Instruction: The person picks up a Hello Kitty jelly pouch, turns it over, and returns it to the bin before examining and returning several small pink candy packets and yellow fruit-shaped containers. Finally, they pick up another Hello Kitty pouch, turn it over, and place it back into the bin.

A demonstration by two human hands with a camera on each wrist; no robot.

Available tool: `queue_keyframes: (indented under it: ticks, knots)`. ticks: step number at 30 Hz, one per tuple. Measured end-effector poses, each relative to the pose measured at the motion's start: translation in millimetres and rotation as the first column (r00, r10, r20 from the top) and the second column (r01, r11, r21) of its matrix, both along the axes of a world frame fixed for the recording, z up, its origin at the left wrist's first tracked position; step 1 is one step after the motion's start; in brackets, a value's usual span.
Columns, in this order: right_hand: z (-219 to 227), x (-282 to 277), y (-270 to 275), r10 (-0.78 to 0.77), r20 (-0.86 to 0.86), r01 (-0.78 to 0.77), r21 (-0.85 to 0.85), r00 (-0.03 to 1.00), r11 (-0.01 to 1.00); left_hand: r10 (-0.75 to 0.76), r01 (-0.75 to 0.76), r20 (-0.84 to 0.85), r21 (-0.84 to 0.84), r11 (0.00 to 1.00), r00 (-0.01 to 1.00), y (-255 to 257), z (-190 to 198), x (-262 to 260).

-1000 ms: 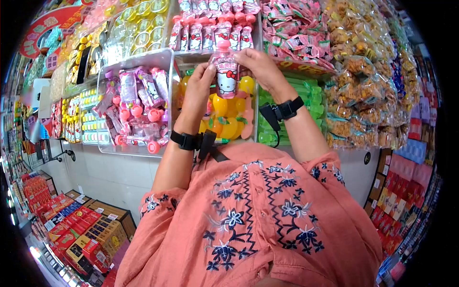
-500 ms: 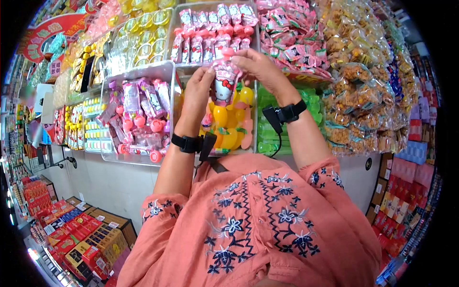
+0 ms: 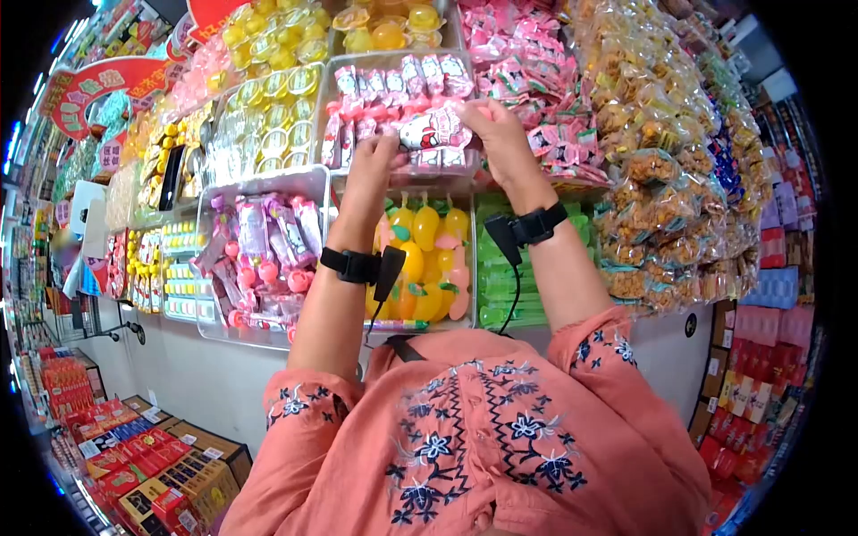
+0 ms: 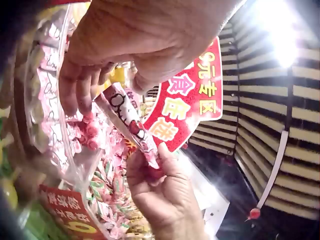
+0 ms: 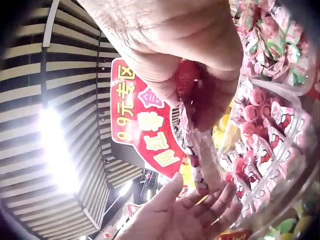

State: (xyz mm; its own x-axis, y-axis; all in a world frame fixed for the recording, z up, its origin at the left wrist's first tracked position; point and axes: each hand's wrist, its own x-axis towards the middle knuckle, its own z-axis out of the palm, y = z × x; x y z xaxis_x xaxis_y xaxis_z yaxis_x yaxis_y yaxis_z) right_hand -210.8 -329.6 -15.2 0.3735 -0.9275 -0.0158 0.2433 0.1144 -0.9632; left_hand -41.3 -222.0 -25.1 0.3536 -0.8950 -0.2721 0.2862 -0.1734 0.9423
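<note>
A pink pouch (image 3: 436, 131) printed with a white cartoon cat with a red bow lies sideways in the air between both hands. My right hand (image 3: 508, 154) pinches it at its round reddish cap (image 5: 186, 75), partly hidden by the fingers. At the other end my left hand (image 3: 368, 168) has its fingers extended against the pouch's bottom edge, with the thumb apart. Beneath the hands stands a clear bin (image 3: 451, 181) of similar pink pouches in rows.
Nearer me are a bin of yellow mango-shaped packs (image 3: 407, 259), green packs (image 3: 509, 286) and a bin of pink and purple packets (image 3: 268, 250). Bagged brown snacks (image 3: 661, 205) fill the right side. A red sign (image 4: 195, 95) stands beyond the hands.
The pouch has turned from upright, cap at the top, to lying sideways with its cap end in the right hand. The left hand has shifted to the bottom end. The view has tilted up.
</note>
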Motion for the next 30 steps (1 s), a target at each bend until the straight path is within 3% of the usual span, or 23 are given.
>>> queue_keyframes:
  ticks: [2, 5, 8, 10, 13, 15, 17, 19, 25, 27, 30]
  knots:
    - [-10, 5, -3, -0.040, 0.000, 0.040, -0.010, 0.999, 0.999, -0.020, 0.027, -0.280, 0.020, 0.999, 0.960, -10, 1, -3]
    - [-20, 15, -6, -0.025, -0.014, 0.024, -0.069, 1.000, 0.997, 0.026, -0.026, -0.305, 0.003, 1.000, 0.952, -36, -14, 5]
    - [-13, 30, -1, -0.079, -0.051, 0.073, -0.113, 0.996, 0.991, 0.038, -0.060, -0.279, -0.070, 0.996, 0.960, -65, -20, 22]
    - [-19, 37, -6, -0.050, -0.156, 0.021, -0.176, 0.986, 0.984, 0.075, -0.108, -0.262, -0.113, 0.988, 0.962, -80, -15, 24]
    - [-35, 52, -18, 0.004, -0.167, -0.035, -0.186, 0.986, 0.982, 0.129, -0.137, -0.136, -0.054, 0.989, 0.982, -112, -27, 45]
    - [-36, 61, -22, -0.005, -0.189, -0.029, -0.176, 0.982, 0.984, -0.007, 0.003, -0.094, -0.045, 0.999, 0.996, -125, -32, 59]
    - [-35, 68, -28, -0.097, -0.316, 0.002, -0.288, 0.944, 0.958, -0.094, 0.094, -0.091, -0.004, 0.996, 0.991, -133, -28, 66]
    - [-28, 73, -32, -0.200, -0.427, 0.016, -0.397, 0.882, 0.918, -0.088, 0.089, -0.093, 0.009, 0.996, 0.992, -158, -46, 75]
    - [-49, 95, -59, -0.378, -0.474, -0.006, -0.629, 0.795, 0.777, -0.195, 0.202, 0.093, -0.070, 0.977, 0.976, -186, -63, 103]
    - [-56, 100, -68, -0.385, -0.506, -0.052, -0.654, 0.772, 0.755, -0.245, 0.298, 0.307, -0.140, 0.944, 0.920, -199, -78, 115]
    - [-63, 108, -73, -0.442, -0.505, -0.044, -0.695, 0.741, 0.718, -0.247, 0.250, 0.238, 0.016, 0.968, 0.939, -215, -83, 118]
